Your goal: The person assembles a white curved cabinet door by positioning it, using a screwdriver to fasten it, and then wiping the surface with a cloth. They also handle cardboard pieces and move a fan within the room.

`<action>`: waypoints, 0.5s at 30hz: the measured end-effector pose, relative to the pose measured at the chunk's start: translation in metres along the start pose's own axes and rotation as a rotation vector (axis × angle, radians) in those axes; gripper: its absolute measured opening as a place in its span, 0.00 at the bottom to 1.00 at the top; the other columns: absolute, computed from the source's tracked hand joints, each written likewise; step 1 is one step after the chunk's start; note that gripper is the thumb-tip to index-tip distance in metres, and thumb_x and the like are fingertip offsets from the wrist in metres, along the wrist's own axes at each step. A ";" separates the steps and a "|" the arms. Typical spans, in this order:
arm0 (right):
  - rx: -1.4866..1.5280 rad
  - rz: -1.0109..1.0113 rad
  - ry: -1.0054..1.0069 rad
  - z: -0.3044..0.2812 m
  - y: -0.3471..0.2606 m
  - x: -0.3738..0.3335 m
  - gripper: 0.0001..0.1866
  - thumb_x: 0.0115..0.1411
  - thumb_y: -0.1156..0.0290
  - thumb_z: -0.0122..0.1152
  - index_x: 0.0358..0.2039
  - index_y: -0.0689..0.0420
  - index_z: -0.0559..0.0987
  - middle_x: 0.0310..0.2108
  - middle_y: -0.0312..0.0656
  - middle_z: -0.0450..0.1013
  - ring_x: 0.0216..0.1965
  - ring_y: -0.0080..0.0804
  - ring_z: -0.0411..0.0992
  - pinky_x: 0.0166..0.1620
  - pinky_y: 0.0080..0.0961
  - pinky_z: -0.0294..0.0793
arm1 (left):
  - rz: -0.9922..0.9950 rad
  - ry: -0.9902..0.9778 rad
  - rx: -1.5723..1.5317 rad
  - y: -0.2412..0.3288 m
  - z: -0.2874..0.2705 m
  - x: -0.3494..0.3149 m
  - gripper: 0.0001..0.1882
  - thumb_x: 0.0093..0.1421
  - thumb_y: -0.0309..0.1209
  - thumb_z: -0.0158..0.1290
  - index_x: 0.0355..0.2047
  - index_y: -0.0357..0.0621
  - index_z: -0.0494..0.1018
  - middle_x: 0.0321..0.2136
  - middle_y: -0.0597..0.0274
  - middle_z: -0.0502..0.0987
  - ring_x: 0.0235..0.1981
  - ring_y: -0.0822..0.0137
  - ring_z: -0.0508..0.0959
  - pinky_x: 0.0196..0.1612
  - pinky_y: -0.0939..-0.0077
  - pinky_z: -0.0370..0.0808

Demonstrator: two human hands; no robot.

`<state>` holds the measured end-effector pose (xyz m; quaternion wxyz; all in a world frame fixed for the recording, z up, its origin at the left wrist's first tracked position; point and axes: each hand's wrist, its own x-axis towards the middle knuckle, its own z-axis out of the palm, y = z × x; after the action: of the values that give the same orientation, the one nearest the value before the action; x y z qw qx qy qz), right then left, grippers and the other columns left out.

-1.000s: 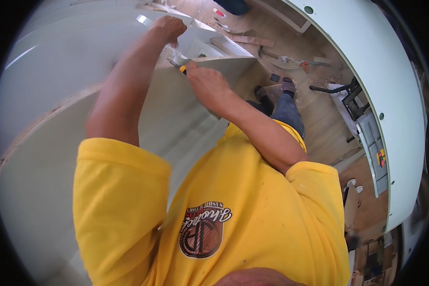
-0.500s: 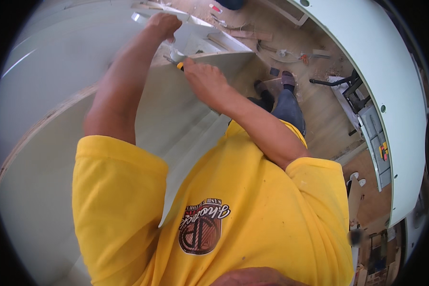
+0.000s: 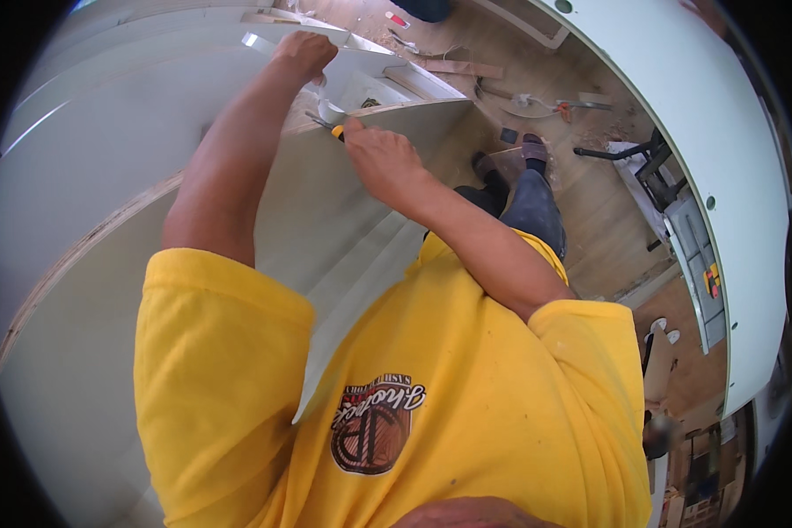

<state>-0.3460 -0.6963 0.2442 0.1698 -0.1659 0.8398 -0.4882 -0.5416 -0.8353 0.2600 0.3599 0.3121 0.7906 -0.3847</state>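
A large white laminated board (image 3: 106, 290) with a raw wooden edge lies in front of me. My right hand (image 3: 380, 158) is closed around a tool with a yellow and black handle (image 3: 336, 132), its tip at the board's far edge. My left hand (image 3: 304, 55) reaches further out and grips a strip of white edge band (image 3: 330, 110) that curls up off that edge. My yellow shirt fills the lower part of the view.
More white panels (image 3: 106, 97) lie to the left. A long white curved panel (image 3: 722, 150) runs down the right side. The wooden floor (image 3: 590, 202) holds scraps, offcuts and a black stand (image 3: 625, 151). My legs and feet (image 3: 524, 167) stand below the board.
Both hands have shifted a little along the board's far edge, the tool moving with the right hand. The camera has tilted slightly.
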 end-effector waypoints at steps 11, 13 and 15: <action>0.051 0.013 0.000 -0.006 0.005 -0.009 0.09 0.58 0.83 0.53 0.39 0.65 0.68 0.31 0.58 0.77 0.35 0.57 0.80 0.40 0.45 0.80 | 0.049 -0.048 0.033 0.002 0.003 0.015 0.16 0.47 0.36 0.71 0.36 0.45 0.84 0.37 0.58 0.85 0.43 0.58 0.84 0.44 0.65 0.82; 0.030 0.016 0.032 0.004 0.004 0.000 0.10 0.57 0.82 0.54 0.39 0.64 0.68 0.31 0.57 0.77 0.34 0.56 0.80 0.39 0.44 0.80 | 0.042 -0.049 0.023 -0.001 0.006 0.017 0.17 0.47 0.35 0.71 0.37 0.44 0.84 0.38 0.59 0.85 0.43 0.58 0.84 0.44 0.65 0.82; 0.013 -0.002 0.038 0.006 0.005 0.001 0.10 0.57 0.82 0.56 0.39 0.64 0.68 0.32 0.57 0.77 0.34 0.56 0.80 0.38 0.43 0.81 | 0.017 -0.060 0.012 -0.004 0.011 0.017 0.17 0.47 0.36 0.71 0.37 0.44 0.84 0.38 0.59 0.85 0.44 0.58 0.84 0.44 0.65 0.82</action>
<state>-0.3446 -0.6984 0.2370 0.1541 -0.1564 0.8397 -0.4967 -0.5508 -0.8429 0.2430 0.3848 0.3095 0.7744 -0.3954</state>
